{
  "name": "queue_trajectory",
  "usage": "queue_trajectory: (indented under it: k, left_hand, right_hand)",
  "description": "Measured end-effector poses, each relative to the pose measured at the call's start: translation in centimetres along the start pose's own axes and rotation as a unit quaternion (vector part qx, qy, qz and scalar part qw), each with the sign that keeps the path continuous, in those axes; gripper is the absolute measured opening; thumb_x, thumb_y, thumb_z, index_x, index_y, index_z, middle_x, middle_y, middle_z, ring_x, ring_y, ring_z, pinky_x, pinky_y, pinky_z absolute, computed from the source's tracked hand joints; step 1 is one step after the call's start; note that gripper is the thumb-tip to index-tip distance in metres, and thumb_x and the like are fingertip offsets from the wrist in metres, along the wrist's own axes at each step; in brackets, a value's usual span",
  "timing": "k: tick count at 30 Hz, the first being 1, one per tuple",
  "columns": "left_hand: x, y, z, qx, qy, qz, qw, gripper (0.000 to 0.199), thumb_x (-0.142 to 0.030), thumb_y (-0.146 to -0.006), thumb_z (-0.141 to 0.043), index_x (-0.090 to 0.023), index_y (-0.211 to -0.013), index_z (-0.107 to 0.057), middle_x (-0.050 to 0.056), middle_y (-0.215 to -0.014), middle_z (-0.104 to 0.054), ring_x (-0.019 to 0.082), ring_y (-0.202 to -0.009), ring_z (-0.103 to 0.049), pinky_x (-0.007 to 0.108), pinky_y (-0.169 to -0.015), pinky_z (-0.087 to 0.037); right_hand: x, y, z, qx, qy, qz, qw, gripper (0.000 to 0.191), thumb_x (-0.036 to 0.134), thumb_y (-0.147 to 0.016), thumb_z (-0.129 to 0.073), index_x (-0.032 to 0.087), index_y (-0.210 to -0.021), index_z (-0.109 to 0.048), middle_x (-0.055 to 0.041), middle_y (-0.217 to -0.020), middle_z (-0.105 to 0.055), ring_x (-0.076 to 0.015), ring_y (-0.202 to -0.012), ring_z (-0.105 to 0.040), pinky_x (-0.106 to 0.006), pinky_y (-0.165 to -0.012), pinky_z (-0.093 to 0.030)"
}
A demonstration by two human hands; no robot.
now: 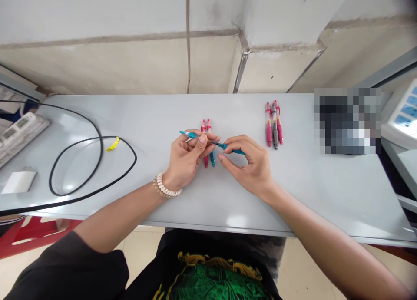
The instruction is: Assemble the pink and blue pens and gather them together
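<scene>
A blue pen with a clear barrel (192, 135) is held level in front of me. My left hand (189, 154) is closed round its barrel, thumb on top, with the blue clicker end sticking out to the left. At the other end, my right hand (249, 161) has its fingers curled about the blue grip, the thumb lower and slightly apart. Beneath my hands two more pens lie side by side on the table: a pink pen (206, 162) and one with a pink top and blue lower end (213, 159). My hands hide their middles.
To the right lie two pink pens and a grey pen (275, 128) on the grey table (156, 113). Beyond them is a blurred dark object (345, 126). A black cable (94, 137) with a yellow tag loops at left, near a white charger (19, 182) and a power strip (22, 133).
</scene>
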State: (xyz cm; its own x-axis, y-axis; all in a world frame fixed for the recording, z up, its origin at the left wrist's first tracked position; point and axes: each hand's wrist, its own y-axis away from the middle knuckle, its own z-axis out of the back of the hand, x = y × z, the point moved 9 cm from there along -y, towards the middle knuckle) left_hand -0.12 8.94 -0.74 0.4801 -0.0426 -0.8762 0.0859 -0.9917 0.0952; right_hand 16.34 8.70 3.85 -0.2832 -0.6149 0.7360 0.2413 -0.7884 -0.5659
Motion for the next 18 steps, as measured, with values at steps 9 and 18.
queue_trajectory:
  k: [9,18]
  left_hand:
    - [0.3,-0.4,0.7,-0.041,0.057,0.035,0.997,0.022,-0.023,-0.083,-0.09,-0.016,-0.092,-0.071,0.004,-0.1,-0.082,0.014,-0.095,-0.081,0.016,-0.08,-0.066]
    - [0.1,-0.6,1.4,-0.114,0.115,0.13,0.978,0.024,-0.013,-0.106,-0.06,-0.013,-0.085,-0.073,0.003,-0.097,-0.08,0.005,-0.085,-0.079,0.004,-0.076,-0.061]
  right_hand:
    - [0.9,0.0,0.2,0.039,0.052,0.07,0.995,0.028,0.006,-0.103,-0.053,0.02,-0.115,-0.073,-0.0039,-0.091,-0.073,-0.0119,-0.076,-0.067,-0.025,-0.068,-0.055]
    - [1.6,-0.8,2.5,-0.02,0.043,0.061,0.997,0.021,0.011,-0.1,-0.062,0.025,-0.105,-0.076,-0.0011,-0.084,-0.074,-0.0141,-0.072,-0.068,-0.029,-0.061,-0.052]
